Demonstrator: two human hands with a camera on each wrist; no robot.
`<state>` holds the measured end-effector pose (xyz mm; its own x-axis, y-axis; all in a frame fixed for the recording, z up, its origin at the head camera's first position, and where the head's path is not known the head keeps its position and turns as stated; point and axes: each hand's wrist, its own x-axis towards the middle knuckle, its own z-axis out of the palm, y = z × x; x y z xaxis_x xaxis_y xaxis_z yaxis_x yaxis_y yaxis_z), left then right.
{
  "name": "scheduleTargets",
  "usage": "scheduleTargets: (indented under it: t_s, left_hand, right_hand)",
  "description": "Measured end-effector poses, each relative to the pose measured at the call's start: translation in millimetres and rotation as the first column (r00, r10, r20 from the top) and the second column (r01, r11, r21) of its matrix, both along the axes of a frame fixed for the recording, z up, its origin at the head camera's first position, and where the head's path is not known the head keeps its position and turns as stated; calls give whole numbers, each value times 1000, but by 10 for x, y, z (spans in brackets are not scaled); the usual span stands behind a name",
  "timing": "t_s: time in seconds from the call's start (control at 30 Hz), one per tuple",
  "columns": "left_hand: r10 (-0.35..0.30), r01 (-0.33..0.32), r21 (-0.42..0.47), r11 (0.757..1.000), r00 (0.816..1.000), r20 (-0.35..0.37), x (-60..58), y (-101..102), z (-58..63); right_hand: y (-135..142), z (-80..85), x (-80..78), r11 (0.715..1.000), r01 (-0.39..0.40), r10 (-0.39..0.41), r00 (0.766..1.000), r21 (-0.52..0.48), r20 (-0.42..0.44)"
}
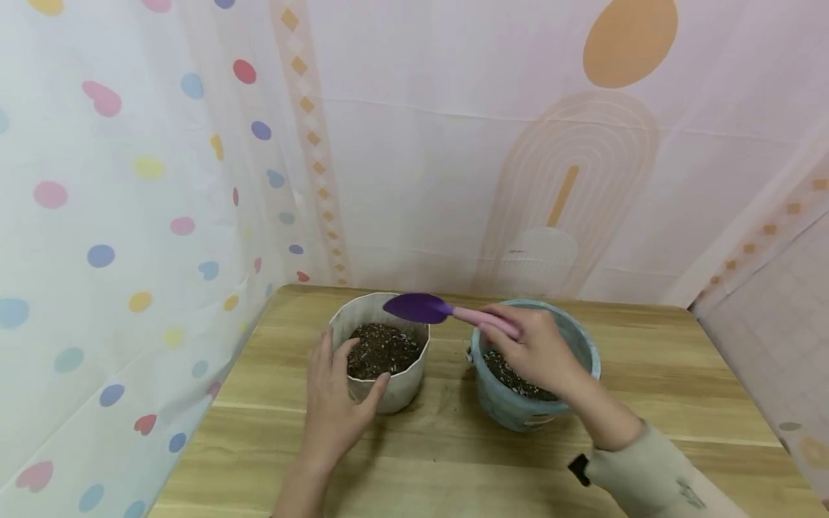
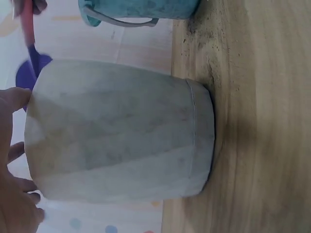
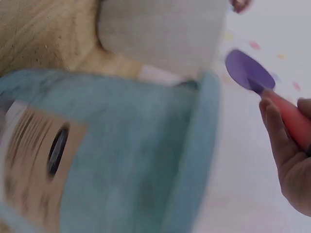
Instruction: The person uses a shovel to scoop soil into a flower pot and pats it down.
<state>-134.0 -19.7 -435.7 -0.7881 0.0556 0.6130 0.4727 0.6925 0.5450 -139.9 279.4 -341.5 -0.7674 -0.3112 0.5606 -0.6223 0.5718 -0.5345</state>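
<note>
A: Right hand (image 1: 540,352), quick?
B: Fingers closed round the pink handle of the trowel (image 1: 447,311). Hand sits above the blue bucket (image 1: 512,410).
A: And the purple blade?
B: Points left, raised above rim level. From the head view it overlaps the far right rim of the pale pot (image 1: 403,396).
A: Left hand (image 1: 337,403)?
B: Spread wide, curved round the pale pot's near left side, holding it at the rim. Thumb on the near edge, fingers on the left.
A: Contents?
B: Dark soil (image 1: 382,352) in the pot, more in the bucket.
A: Placement?
B: Both upright on the wooden table (image 1: 440,467), side by side, apart, pot left of bucket. Bucket has a label (image 3: 43,165), too blurred to read. Patterned curtain (image 1: 414,180) behind.
</note>
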Motion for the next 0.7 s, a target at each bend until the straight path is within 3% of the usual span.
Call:
scheduleTargets:
  t_s: [0.13, 0.23, 0.37, 0.47, 0.53, 0.6, 0.7]
  left_hand:
    - [-93, 91, -18, 996, 987, -134, -22, 154, 23]
    - [-153, 148, -46, 988, 976, -155, -30, 274, 58]
    - [-222, 216, -56, 975, 961, -167, -17, 453, 94]
    - [-296, 292, -49, 955, 930, -218, 14, 628, 90]
    - [-366, 365, -50, 930, 899, -238, 45, 770, 73]
    - [-431, 429, -61, 901, 874, -222, 69, 911, 45]
    - [-463, 459, -60, 886, 883, -81, 81, 1066, 11]
  right_hand:
    - [421, 38, 246, 995, 65, -57, 993, -71, 103]
    - [698, 73, 400, 992, 117, -110, 987, -53, 118]
    - [1009, 147, 513, 982, 176, -175, 984, 75, -17]
    - [1162, 187, 514, 968, 177, -154, 978, 177, -137]
    - [1202, 208, 489, 959, 135, -97, 983, 251, -158]
    - [1189, 224, 446, 946, 58, -17, 992, 319, -127]
    - [1101, 254, 337, 921, -116, 133, 991, 371, -20]
